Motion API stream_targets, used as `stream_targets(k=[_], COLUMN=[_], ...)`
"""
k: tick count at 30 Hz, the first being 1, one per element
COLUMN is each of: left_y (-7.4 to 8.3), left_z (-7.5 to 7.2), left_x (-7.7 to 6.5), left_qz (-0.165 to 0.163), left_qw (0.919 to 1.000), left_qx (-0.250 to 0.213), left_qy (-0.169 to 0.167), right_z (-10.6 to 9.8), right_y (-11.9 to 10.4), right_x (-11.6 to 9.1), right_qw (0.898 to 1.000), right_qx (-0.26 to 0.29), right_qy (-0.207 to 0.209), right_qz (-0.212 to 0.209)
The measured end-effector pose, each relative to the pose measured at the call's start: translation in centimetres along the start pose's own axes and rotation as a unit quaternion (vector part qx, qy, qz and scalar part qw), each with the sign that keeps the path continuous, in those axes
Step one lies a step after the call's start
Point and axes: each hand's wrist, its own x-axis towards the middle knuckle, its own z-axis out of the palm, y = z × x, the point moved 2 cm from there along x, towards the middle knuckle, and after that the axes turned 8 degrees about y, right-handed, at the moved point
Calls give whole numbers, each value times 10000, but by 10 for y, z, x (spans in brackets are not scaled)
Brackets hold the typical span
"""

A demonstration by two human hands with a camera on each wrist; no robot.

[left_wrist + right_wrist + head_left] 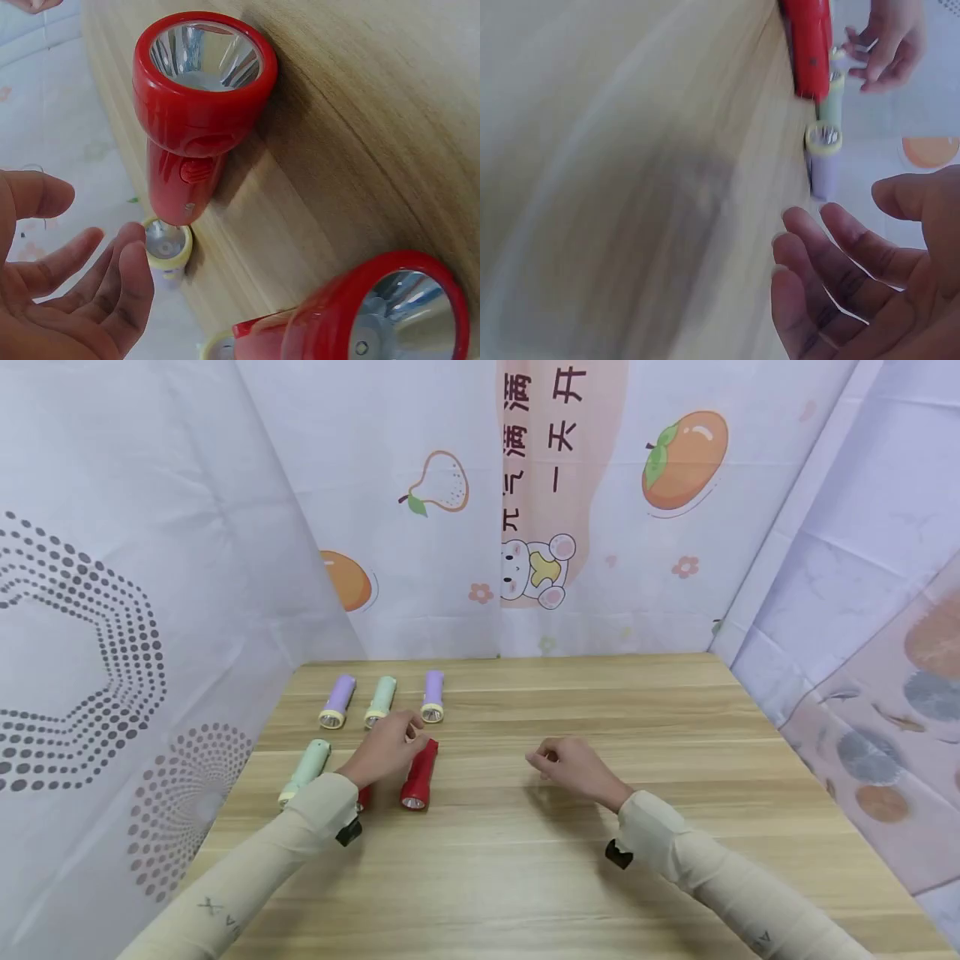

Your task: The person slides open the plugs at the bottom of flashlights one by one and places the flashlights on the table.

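Observation:
My left hand [386, 750] hovers over the left part of the table, fingers loosely bent and holding nothing. Close beside it is a red flashlight [421, 777], lying with its lens toward me. A second red flashlight [363, 798] is mostly hidden under the left wrist. The left wrist view shows the fingers [124, 289] apart from the upper red flashlight [184, 176]. Over the middle of the table, away from the flashlights, my right hand [576, 768] has loosely curled fingers with nothing in them; the right wrist view shows these fingers [840, 281] spread a little.
At the back left lie a purple flashlight [341, 695], a mint green flashlight [382, 697] and another purple flashlight [433, 692]. Another mint green flashlight [308, 768] is left of the left wrist. Printed curtains [420, 577] hang behind the wooden table [480, 877] and at both sides.

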Motion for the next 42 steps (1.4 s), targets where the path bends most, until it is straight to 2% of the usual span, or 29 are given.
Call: stream_targets(k=[4,8,12,20,29,35,42], left_y=[-7,-11,-10,-17,-21,-25,-23], left_z=[1,3,4,7,10,12,15], left_x=[1,-1,0,-6,-6,-4,4], left_qz=[-323,-412,-457,-752,-804,-866,-877], left_qw=[9990,9983,9975,9954,9946,9945,9935], left_qx=[-266,-362,-506,-576,-600,-526,-629], left_qy=[-150,-187,-161,-163,-250,-262,-362], right_z=[21,38,52,80,105,117,125], right_y=[-8,-15,-21,-38,-61,-74,-79], right_x=[-1,-3,-4,1,8,13,19], right_qw=[9979,9870,9791,9745,9710,9712,9742], right_qx=[517,1307,1675,1748,1882,1858,1720], right_qy=[-336,-739,-846,-1133,-1208,-1155,-961], right_qz=[216,572,781,839,850,940,1101])
